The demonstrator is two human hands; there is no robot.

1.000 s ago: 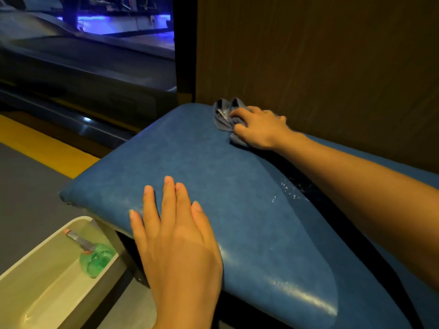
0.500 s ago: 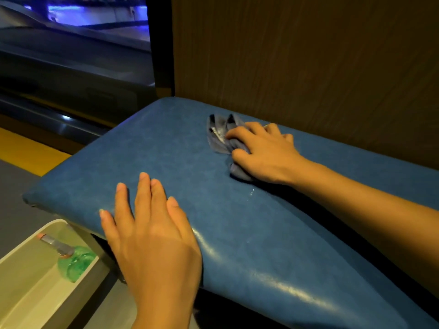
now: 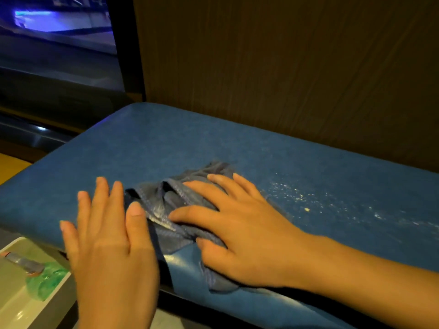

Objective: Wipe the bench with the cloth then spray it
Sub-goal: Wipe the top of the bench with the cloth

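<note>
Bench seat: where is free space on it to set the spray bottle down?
Free: the far strip between the cloth and the wooden wall, and the corner beyond the left hand. Crowded: the near edge, under both hands; white specks lie right of the right hand.

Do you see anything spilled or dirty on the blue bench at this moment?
Yes. Pale specks lie scattered on the bench to the right of the cloth, which the right hand presses down. I cannot tell whether they are crumbs or droplets.
</note>
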